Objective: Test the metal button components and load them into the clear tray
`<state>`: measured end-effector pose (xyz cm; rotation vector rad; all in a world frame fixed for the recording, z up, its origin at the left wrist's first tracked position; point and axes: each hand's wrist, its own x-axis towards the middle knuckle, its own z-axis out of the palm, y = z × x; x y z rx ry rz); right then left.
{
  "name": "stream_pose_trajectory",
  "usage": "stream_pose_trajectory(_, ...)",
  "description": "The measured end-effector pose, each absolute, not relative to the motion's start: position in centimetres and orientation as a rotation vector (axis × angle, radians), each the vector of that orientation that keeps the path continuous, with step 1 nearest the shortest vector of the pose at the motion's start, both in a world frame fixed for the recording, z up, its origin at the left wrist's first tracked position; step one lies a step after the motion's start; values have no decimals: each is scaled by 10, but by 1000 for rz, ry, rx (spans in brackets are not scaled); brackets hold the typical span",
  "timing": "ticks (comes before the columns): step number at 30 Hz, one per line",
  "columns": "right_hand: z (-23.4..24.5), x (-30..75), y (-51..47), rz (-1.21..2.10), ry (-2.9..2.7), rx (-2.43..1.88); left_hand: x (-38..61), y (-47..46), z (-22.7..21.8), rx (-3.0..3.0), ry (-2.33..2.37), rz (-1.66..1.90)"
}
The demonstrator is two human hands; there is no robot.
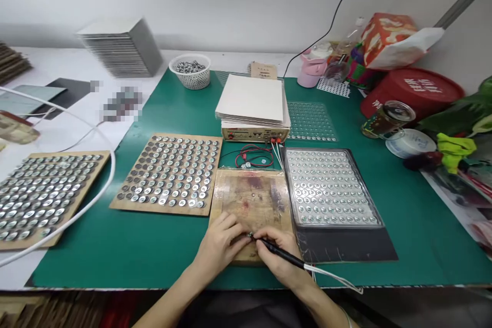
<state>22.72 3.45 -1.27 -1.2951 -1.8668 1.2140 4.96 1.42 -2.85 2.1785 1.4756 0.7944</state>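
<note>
Over the worn wooden board (246,189), my left hand (222,240) pinches a small round part with a greenish face (250,234) between thumb and fingertips. My right hand (283,259) is closed around a black pen-like probe (284,254), its tip touching or very near that part. White wires trail from the probe's rear end. Left of the board lies a wooden holder (161,209) with rows of round metal parts. To the right, a clear plastic tray (334,225) full of similar round parts rests on a black sheet (349,244).
Behind the board stands a bench meter (253,135) under a stack of white sheets (251,97); red and black leads (253,154) lie before it. A white basket (194,79) holds metal pieces. Another filled holder (57,200) sits far left, crossed by a white cable (111,169). A can (388,118) stands right.
</note>
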Motion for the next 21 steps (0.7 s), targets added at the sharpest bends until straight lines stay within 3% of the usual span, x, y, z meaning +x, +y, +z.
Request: stream_pose_trajectory(21,-15,235,51,1339,-2021,-1271,52,17,-28,2120,1486,783)
